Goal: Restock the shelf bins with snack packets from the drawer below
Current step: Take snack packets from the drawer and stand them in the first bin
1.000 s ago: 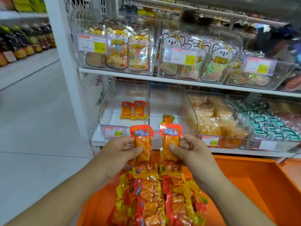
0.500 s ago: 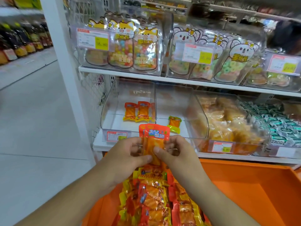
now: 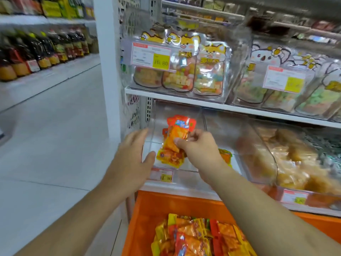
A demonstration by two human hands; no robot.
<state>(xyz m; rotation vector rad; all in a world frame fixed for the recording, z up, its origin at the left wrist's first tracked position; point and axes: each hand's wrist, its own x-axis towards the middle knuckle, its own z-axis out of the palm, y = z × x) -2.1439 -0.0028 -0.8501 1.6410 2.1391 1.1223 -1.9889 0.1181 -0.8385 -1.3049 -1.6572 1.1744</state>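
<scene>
My right hand [image 3: 200,147] grips a bunch of orange and red snack packets [image 3: 176,139] and holds it over the front of the clear shelf bin [image 3: 193,115] at the left of the lower shelf. My left hand [image 3: 133,156] hovers open beside the bin's left wall, holding nothing. One more packet [image 3: 226,156] lies in the neighbouring compartment, partly hidden by my right wrist. Below, the orange drawer [image 3: 166,204] holds a heap of the same packets [image 3: 199,237].
Clear bins of pale fried snacks [image 3: 295,163] stand to the right on the same shelf. The shelf above carries bagged candies [image 3: 184,71] behind price tags [image 3: 151,56]. A white shelf post [image 3: 108,61] rises at left, with open aisle floor [image 3: 55,135] and bottles [image 3: 36,52] beyond.
Both hands held the packets together before; now my left hand has let go and opened, while my right hand has carried the bunch up and forward to the left bin.
</scene>
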